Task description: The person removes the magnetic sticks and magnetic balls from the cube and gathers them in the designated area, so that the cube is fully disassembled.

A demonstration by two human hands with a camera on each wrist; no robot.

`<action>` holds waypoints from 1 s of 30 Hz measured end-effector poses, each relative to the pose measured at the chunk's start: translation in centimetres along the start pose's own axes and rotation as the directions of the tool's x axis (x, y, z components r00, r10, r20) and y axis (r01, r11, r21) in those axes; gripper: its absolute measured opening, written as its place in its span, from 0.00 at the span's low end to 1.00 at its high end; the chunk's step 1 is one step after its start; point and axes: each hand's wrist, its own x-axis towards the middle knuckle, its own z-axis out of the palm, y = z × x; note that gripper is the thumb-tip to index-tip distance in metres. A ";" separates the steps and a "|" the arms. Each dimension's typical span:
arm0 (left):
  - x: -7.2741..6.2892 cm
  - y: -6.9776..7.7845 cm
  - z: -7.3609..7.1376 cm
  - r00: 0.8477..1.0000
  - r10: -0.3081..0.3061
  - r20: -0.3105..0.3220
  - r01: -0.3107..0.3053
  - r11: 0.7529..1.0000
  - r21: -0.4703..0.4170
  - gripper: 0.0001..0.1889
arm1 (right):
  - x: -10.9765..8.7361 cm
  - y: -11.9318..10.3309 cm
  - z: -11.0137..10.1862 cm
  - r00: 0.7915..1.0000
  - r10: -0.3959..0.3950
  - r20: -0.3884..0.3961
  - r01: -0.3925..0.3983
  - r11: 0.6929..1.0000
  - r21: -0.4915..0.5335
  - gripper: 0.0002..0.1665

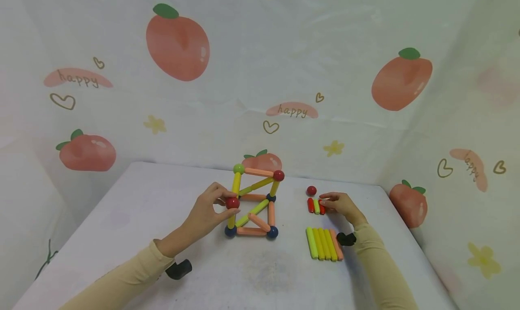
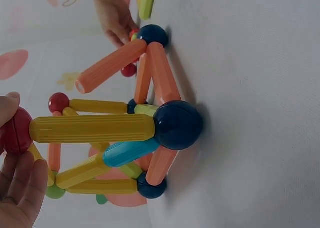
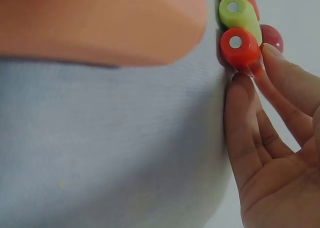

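Note:
A frame of magnetic rods and balls stands mid-table, with yellow rods (image 2: 95, 129), orange rods (image 1: 251, 231) and dark blue balls (image 2: 178, 125). My left hand (image 1: 208, 210) pinches a red ball (image 1: 232, 203) at the top of a near yellow rod, between thumb and fingers. One orange rod (image 2: 111, 66) slants up from a blue ball, its other end free. To the right of the frame, my right hand (image 1: 341, 206) has its thumb and fingertips around the end of a short red rod (image 3: 240, 48). Beside that rod lies a short green rod (image 3: 239, 13), then another short red rod (image 1: 310, 205).
A loose red ball (image 1: 311, 191) sits behind the short rods. Nearer me, a row of long rods lies side by side: light green (image 1: 312, 243), several yellow ones (image 1: 325, 244) and orange (image 1: 336, 245). A printed curtain (image 1: 333, 39) hangs behind the white table (image 1: 162, 183).

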 end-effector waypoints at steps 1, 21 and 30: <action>0.0 0.0 0.0 1.000 0.000 0.000 0.000 1.000 -0.002 0.19 | -0.1 -0.1 0.0 1.000 0.000 -0.001 0.000 1.000 -0.004 0.27; 0.0 0.1 0.0 1.000 -0.006 0.000 0.006 1.000 0.004 0.18 | -6.2 -10.9 8.7 0.851 -0.502 0.156 0.523 0.838 -0.154 0.18; 0.0 0.1 0.0 1.000 -0.004 0.000 0.004 1.000 0.004 0.19 | -7.2 -11.3 13.1 0.767 -0.543 0.340 0.604 0.791 -0.100 0.20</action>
